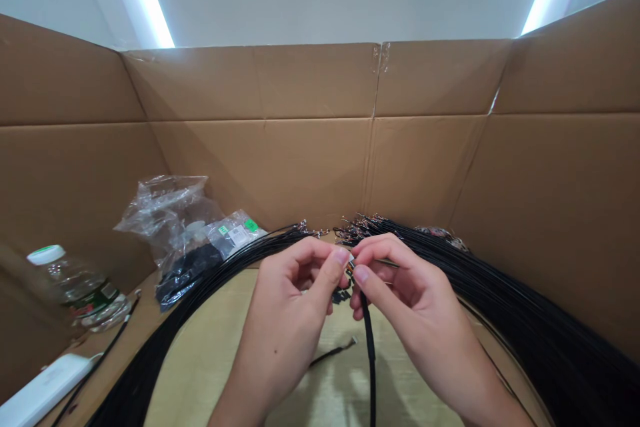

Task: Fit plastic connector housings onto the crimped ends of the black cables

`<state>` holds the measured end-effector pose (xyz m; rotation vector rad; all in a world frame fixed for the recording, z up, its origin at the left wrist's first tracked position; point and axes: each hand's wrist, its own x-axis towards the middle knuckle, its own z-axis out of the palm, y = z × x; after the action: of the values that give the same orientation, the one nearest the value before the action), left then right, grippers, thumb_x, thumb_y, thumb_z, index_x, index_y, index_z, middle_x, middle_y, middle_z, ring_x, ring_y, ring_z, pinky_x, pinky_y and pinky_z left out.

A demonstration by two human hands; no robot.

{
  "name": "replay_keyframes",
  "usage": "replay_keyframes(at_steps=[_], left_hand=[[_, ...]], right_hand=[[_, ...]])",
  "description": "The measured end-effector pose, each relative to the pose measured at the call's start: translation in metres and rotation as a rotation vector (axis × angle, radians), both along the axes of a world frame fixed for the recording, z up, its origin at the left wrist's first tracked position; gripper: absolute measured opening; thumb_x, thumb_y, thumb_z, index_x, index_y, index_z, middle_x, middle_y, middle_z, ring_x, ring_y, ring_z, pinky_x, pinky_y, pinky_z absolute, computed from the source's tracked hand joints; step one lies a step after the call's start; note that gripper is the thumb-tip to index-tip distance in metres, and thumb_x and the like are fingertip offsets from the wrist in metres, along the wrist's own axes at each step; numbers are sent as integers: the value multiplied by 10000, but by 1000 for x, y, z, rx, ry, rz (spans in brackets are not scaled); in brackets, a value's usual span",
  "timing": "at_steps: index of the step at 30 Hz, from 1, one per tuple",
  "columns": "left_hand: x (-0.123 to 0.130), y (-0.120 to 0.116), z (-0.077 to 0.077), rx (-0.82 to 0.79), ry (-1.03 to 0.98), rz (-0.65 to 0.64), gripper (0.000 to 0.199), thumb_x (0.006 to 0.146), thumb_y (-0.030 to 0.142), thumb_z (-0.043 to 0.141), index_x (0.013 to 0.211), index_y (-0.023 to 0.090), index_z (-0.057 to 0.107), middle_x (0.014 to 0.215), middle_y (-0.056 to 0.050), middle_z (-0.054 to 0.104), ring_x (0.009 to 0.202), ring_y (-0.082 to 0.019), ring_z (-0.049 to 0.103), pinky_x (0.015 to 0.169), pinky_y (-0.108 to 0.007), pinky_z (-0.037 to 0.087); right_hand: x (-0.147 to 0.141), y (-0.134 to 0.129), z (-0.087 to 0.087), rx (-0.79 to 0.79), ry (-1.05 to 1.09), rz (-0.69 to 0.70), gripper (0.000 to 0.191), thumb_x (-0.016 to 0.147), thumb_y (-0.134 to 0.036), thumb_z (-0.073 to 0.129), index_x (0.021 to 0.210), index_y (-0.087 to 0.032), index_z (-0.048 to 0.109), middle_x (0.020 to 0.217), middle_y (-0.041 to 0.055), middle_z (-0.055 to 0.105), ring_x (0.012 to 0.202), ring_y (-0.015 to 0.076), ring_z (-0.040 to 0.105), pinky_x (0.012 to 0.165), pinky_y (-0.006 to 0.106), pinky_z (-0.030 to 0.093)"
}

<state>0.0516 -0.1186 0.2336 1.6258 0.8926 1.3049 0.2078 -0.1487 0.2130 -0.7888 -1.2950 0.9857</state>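
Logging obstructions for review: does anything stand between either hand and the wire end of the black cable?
Nothing visible does: the left hand and right hand meet right at the wire end of the black cable.

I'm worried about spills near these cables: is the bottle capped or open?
Capped: the bottle has a white cap on its top. How tightly it is screwed, I cannot tell.

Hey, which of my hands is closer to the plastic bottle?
Left. Your left hand is right of the bottle, across the left bundle of black cables; your right hand is farther right, beyond the left one.
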Motion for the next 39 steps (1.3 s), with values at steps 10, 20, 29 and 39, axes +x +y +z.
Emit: replay_keyframes(at_steps=[10,20,29,39], left_hand=[[-7,2,-1,-15,-11,-43,228,967,388,818,845,199,857,675,0,702,568,-93,582,553,-144,530],[-5,1,0,36,44,-28,157,954,334,811,895,208,884,714,-10,772,565,-110,595,536,-185,495],[-1,2,-4,40,-29,-74,136,994,306,812,907,203,825,790,0,800,631,-122,713,600,-201,558],[3,-2,-3,118,-52,-93,119,1050,185,723,938,221,735,776,62,745,660,-78,727,672,-161,574]], right_hand=[[-3,0,-1,50,-28,-138,296,1033,-429,789,860,-196,732,1094,33,631,676,83,667,639,229,616],[-1,-2,-3,31,-2,-98,300,1050,-440,769,865,-208,724,1071,12,602,680,79,626,632,221,584],[2,4,-6,-82,74,75,209,1041,-435,805,1030,-247,714,881,-20,675,781,126,678,772,256,582],[2,6,-7,-135,186,167,260,1031,-441,812,1000,-198,725,892,-7,669,713,110,662,657,235,574]])
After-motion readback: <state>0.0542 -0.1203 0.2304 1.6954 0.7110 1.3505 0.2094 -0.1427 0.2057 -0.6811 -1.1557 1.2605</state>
